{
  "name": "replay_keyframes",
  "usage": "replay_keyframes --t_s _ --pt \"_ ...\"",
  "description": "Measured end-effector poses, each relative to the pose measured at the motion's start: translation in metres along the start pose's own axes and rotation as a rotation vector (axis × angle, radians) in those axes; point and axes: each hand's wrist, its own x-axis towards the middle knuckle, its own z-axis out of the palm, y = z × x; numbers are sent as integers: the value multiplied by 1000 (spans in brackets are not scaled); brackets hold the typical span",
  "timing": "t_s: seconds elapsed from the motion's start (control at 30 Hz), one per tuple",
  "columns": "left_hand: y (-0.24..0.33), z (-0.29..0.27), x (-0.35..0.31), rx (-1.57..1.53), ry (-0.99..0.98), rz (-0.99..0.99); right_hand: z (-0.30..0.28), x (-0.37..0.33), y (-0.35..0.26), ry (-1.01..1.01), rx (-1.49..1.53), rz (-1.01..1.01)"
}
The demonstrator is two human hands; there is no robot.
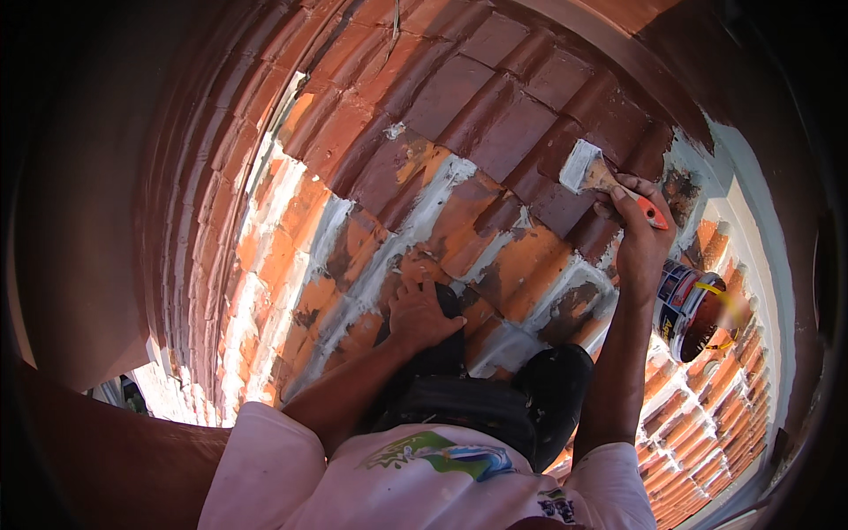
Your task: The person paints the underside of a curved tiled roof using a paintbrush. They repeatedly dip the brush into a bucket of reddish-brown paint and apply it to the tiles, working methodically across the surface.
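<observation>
Right hand: the right hand (pixel 639 208) is closed around the handle of a paintbrush (pixel 602 180), fingers curled over it and knuckles up.
Right arm: the forearm (pixel 629 353) rises steeply from the white sleeve, nearly straight, reaching forward to the person's right.
Paintbrush: held over the dark-painted roof tiles (pixel 508 115), its pale-looking bristles pointing forward and left, the red handle end (pixel 654 214) showing behind the fingers; whether the bristles touch the tile, I cannot tell.
Left hand: the left hand (pixel 424 315) holds no tool; it lies palm down with fingers parted, thumb out to the right, at the dark-trousered left knee (pixel 449 305).
Left arm: the forearm (pixel 349 389) slants inward from the left sleeve, bent at the elbow.
Paint can: the paint can (pixel 680 305), with a yellow handle and reddish-brown inside, stands just right of the right forearm.
Bare tiles: orange tiles (pixel 530 269) with whitish-grey streaks lie around the knees, bordering the dark coat ahead.
</observation>
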Motion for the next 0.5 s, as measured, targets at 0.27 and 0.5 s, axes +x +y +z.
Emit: replay_keyframes --t_s 0.27,0.5 --pt "-5 -5 4 -87 -12 7 175 138 112 -278 -14 233" --pt "-8 -4 4 -103 11 22 220 234 140 -274 -685 -244"
